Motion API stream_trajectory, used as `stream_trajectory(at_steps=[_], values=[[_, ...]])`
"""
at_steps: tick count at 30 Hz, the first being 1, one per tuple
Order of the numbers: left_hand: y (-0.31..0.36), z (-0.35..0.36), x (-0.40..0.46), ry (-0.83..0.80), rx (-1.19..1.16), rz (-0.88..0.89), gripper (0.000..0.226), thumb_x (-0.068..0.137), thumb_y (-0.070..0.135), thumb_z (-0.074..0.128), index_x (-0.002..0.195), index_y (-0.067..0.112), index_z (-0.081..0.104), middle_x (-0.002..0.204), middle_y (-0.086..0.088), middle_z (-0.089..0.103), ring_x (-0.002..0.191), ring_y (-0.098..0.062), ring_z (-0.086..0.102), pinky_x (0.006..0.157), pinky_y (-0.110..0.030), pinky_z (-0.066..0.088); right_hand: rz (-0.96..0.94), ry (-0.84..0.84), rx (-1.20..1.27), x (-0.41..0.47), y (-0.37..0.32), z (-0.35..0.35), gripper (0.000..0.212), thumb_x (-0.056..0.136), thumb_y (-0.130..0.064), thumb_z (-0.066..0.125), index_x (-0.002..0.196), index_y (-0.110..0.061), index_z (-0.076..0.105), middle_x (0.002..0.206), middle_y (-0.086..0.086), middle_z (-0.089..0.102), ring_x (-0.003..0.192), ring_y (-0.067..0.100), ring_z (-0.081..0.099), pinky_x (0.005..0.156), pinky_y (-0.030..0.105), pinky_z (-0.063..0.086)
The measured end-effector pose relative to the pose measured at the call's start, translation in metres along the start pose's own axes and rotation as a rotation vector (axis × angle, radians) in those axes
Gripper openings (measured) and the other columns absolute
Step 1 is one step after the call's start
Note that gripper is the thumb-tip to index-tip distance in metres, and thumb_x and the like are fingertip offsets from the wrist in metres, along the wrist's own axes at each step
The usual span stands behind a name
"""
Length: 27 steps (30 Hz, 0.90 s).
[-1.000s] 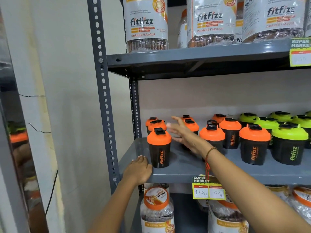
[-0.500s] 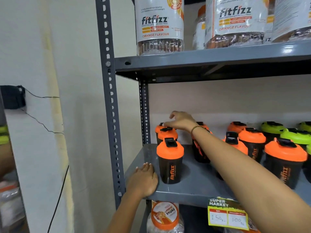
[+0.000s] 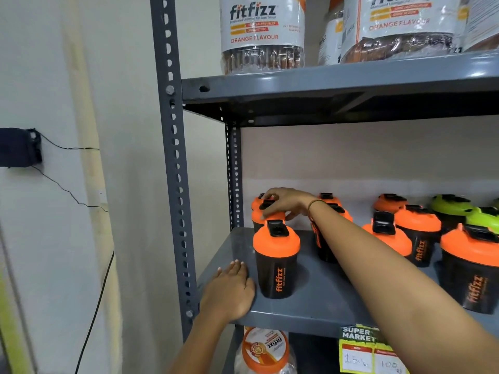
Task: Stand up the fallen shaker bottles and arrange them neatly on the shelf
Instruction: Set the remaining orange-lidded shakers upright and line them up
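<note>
Black shaker bottles with orange lids stand upright on the grey shelf (image 3: 318, 306). One front-left bottle (image 3: 276, 263) stands alone near the shelf's edge. My right hand (image 3: 287, 202) reaches over it and grips the orange lid of the second bottle in the left column (image 3: 259, 215), with another bottle behind that. My left hand (image 3: 231, 290) lies flat on the shelf's front left corner, fingers spread, just left of the front bottle. More orange-lidded bottles (image 3: 417, 233) and green-lidded ones (image 3: 451, 209) stand to the right. My right forearm hides part of a middle bottle.
The grey slotted upright post (image 3: 174, 171) stands just left of the shelf. Large fitfizz jars (image 3: 263, 33) sit on the shelf above, and an orange-capped jar (image 3: 266, 349) below. A price tag (image 3: 364, 352) hangs on the shelf's front edge. A wall with cables lies left.
My right hand moved left from the middle bottles to the back-left column and closed on a lid. The view shifted closer and leftward. My left hand stayed on the shelf corner.
</note>
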State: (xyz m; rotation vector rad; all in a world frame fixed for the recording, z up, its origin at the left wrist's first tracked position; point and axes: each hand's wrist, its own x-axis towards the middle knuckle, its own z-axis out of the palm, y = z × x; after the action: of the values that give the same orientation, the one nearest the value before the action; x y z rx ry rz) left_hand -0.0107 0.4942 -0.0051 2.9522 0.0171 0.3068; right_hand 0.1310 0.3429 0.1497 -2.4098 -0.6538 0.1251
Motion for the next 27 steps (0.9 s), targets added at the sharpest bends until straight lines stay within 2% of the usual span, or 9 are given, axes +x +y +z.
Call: stream_trajectory(at_steps=[5, 12, 15, 18, 20, 22, 24, 25, 27], values=[[-0.001, 0.000, -0.001, 0.001, 0.003, 0.003, 0.058, 0.101, 0.039, 0.018, 0.153, 0.013, 0.014, 0.161, -0.007, 0.013, 0.148, -0.017, 0.012, 0.119, -0.035, 0.006, -0.047, -0.106, 0.101, -0.001, 0.004, -0.004, 0.051, 0.086, -0.015, 0.073, 0.133, -0.025, 0.057, 0.140, -0.001, 0.047, 0.127, 0.025, 0.050, 0.097, 0.043, 0.054], [-0.002, 0.001, -0.001, 0.000, -0.007, 0.002, 0.058, 0.101, 0.039, 0.018, 0.153, 0.013, 0.015, 0.161, -0.006, 0.014, 0.148, -0.016, 0.012, 0.119, -0.035, 0.006, -0.053, -0.121, 0.131, 0.000, 0.006, -0.001, 0.056, 0.086, -0.017, 0.074, 0.137, -0.028, 0.054, 0.146, 0.001, 0.044, 0.128, 0.025, 0.050, 0.091, 0.039, 0.055], [-0.001, 0.001, -0.001, -0.004, -0.015, -0.002, 0.058, 0.101, 0.039, 0.018, 0.153, 0.013, 0.014, 0.161, -0.006, 0.014, 0.148, -0.016, 0.012, 0.119, -0.035, 0.006, -0.067, -0.120, 0.123, -0.003, 0.009, -0.001, 0.067, 0.085, -0.022, 0.075, 0.145, -0.031, 0.046, 0.154, 0.000, 0.040, 0.134, 0.024, 0.044, 0.103, 0.044, 0.048], [-0.001, 0.000, -0.002, -0.009, -0.025, -0.004, 0.058, 0.101, 0.039, 0.018, 0.153, 0.013, 0.015, 0.161, -0.006, 0.014, 0.148, -0.016, 0.013, 0.120, -0.035, 0.007, -0.148, 0.004, 0.151, -0.016, 0.008, -0.008, 0.082, 0.085, -0.030, 0.077, 0.154, -0.030, 0.032, 0.160, 0.003, 0.032, 0.143, 0.026, 0.036, 0.114, 0.041, 0.035], [-0.001, -0.001, -0.002, -0.002, -0.023, -0.002, 0.057, 0.101, 0.037, 0.018, 0.153, 0.013, 0.016, 0.161, -0.006, 0.016, 0.148, -0.016, 0.014, 0.120, -0.035, 0.008, -0.237, 0.222, 0.280, -0.031, 0.005, -0.013, 0.077, 0.085, -0.037, 0.075, 0.151, -0.030, 0.037, 0.153, 0.004, 0.040, 0.140, 0.026, 0.041, 0.109, 0.036, 0.039], [-0.001, 0.000, -0.002, 0.004, -0.023, 0.001, 0.057, 0.101, 0.036, 0.019, 0.152, 0.012, 0.018, 0.161, -0.007, 0.017, 0.147, -0.017, 0.016, 0.120, -0.036, 0.009, -0.297, 0.400, 0.511, -0.053, 0.004, -0.008, 0.069, 0.085, -0.048, 0.072, 0.145, -0.029, 0.044, 0.145, 0.000, 0.048, 0.133, 0.020, 0.049, 0.104, 0.033, 0.044], [-0.001, 0.000, -0.002, 0.006, -0.025, 0.001, 0.057, 0.100, 0.036, 0.019, 0.152, 0.012, 0.019, 0.160, -0.007, 0.018, 0.147, -0.017, 0.017, 0.120, -0.036, 0.010, -0.318, 0.441, 0.755, -0.080, 0.007, 0.009, 0.074, 0.077, -0.063, 0.069, 0.140, -0.030, 0.048, 0.141, -0.005, 0.052, 0.130, 0.014, 0.051, 0.106, 0.033, 0.044], [-0.001, 0.000, -0.001, 0.007, -0.030, 0.000, 0.057, 0.100, 0.036, 0.019, 0.152, 0.012, 0.020, 0.160, -0.007, 0.019, 0.147, -0.017, 0.017, 0.120, -0.036, 0.010, -0.314, 0.419, 0.850, -0.093, 0.013, 0.019, 0.084, 0.069, -0.072, 0.070, 0.138, -0.030, 0.049, 0.140, -0.007, 0.052, 0.130, 0.012, 0.051, 0.108, 0.034, 0.043], [0.000, -0.001, -0.003, 0.012, -0.042, 0.000, 0.056, 0.100, 0.035, 0.020, 0.151, 0.012, 0.022, 0.160, -0.007, 0.020, 0.147, -0.018, 0.019, 0.119, -0.036, 0.011, -0.284, 0.335, 0.862, -0.115, 0.023, 0.040, 0.104, 0.055, -0.081, 0.071, 0.142, -0.030, 0.043, 0.142, -0.011, 0.050, 0.128, 0.009, 0.050, 0.109, 0.033, 0.040]])
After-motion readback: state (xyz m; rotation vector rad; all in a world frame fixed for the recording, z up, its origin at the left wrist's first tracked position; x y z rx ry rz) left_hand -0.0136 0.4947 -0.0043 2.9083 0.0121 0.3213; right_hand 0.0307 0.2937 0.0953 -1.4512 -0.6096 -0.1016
